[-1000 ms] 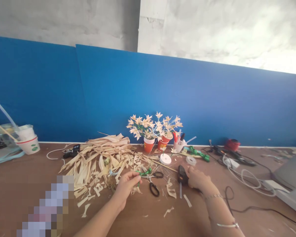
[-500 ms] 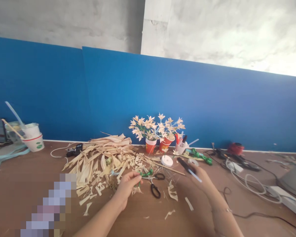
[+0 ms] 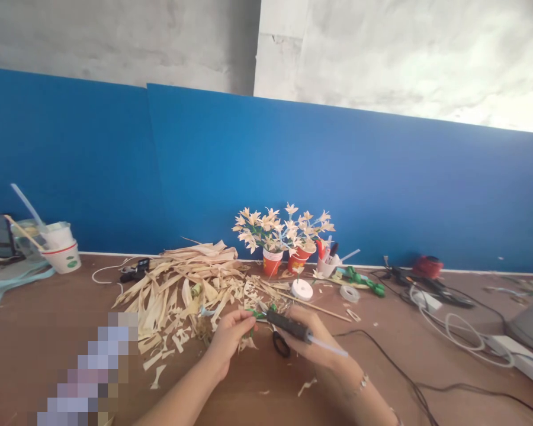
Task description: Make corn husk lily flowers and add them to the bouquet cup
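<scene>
In the head view, my left hand point(image 3: 231, 334) is pinched shut on a green ribbon piece point(image 3: 258, 314). My right hand point(image 3: 322, 340) is wrapped round a black glue gun point(image 3: 288, 325), whose translucent glue stick point(image 3: 328, 344) pokes out of the back. The gun's tip sits right at the green ribbon; whether it touches cannot be made out. Beneath the gun lie black-handled scissors point(image 3: 281, 345), mostly covered by it and my right hand. Dry corn husks point(image 3: 190, 278) are heaped beyond my left hand, with cut scraps scattered around.
Two red cups point(image 3: 272, 263) of pale husk flowers stand by the blue partition point(image 3: 337, 171). A white roll point(image 3: 302, 290), a clear tape roll point(image 3: 349, 293) and a thin stick point(image 3: 324, 309) lie before them. Cables point(image 3: 382, 349) cross the right side; a white cup point(image 3: 62, 257) stands far left.
My right hand has brought the glue gun leftward and nearer, over the scissors and up to the green ribbon. My left hand stays in place, holding the ribbon.
</scene>
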`<action>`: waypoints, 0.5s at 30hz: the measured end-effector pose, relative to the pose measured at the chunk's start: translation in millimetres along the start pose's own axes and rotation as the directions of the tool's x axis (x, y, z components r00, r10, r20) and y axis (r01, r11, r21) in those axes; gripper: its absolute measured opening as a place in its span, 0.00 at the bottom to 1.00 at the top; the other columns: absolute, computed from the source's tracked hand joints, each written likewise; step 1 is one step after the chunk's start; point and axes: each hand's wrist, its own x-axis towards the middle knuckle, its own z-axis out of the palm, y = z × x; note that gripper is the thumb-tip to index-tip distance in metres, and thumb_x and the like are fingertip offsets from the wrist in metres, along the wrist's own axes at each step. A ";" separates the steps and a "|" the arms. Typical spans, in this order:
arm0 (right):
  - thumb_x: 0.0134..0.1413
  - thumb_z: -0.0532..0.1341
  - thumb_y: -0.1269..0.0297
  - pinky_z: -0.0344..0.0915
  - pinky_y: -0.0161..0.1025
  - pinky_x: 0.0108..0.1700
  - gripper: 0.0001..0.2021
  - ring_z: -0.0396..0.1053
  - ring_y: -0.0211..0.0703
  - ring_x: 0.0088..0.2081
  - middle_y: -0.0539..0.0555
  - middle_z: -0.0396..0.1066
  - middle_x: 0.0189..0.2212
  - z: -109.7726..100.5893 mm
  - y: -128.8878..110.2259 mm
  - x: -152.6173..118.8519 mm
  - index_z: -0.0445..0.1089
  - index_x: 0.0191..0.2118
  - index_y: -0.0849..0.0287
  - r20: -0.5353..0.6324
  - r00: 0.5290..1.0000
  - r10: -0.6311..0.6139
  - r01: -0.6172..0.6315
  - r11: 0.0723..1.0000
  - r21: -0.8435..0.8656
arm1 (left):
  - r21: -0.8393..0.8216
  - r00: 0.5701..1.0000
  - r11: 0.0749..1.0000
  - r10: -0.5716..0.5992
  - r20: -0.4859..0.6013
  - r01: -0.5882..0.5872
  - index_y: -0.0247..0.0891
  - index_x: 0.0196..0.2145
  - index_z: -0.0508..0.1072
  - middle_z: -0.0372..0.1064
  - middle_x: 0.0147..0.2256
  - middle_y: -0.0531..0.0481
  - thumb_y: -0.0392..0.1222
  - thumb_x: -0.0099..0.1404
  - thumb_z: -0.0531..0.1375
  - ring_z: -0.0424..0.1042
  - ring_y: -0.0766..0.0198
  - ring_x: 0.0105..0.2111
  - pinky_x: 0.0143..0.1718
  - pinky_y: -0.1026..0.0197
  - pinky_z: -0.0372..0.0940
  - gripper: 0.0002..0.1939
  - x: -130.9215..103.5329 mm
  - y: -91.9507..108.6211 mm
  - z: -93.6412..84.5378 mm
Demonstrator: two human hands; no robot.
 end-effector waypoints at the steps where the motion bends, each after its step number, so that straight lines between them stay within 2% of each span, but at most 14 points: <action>1: 0.45 0.60 0.68 0.57 0.35 0.30 0.05 0.61 0.39 0.27 0.49 0.65 0.22 1.8 -0.5 0.1 0.65 0.22 0.59 0.036 0.999 -0.035 0.038 0.996 -0.085 | -0.003 1.000 1.000 -0.002 -0.002 0.002 0.35 0.26 0.73 0.70 0.22 0.52 0.47 0.49 0.64 0.64 0.67 0.25 0.30 0.64 0.56 0.12 0.0 -0.1 0.2; 5: 0.46 0.57 0.72 0.57 0.34 0.31 0.05 0.61 0.39 0.29 0.50 0.64 0.25 7.4 3.7 0.3 0.62 0.23 0.59 0.095 0.990 -0.108 0.128 0.962 -0.240 | -0.021 1.000 1.000 0.003 -0.002 -0.003 0.35 0.26 0.73 0.69 0.22 0.52 0.47 0.48 0.65 0.65 0.66 0.25 0.29 0.64 0.56 0.13 0.3 -0.2 1.1; 15: 0.43 0.56 0.75 0.56 0.33 0.30 0.06 0.61 0.39 0.28 0.50 0.62 0.26 11.9 12.5 1.4 0.58 0.23 0.58 0.099 0.987 -0.130 0.156 0.929 -0.334 | -0.036 1.000 0.999 0.001 -0.002 -0.001 0.34 0.26 0.74 0.70 0.21 0.51 0.46 0.47 0.65 0.64 0.68 0.23 0.27 0.66 0.57 0.12 1.4 -0.7 1.9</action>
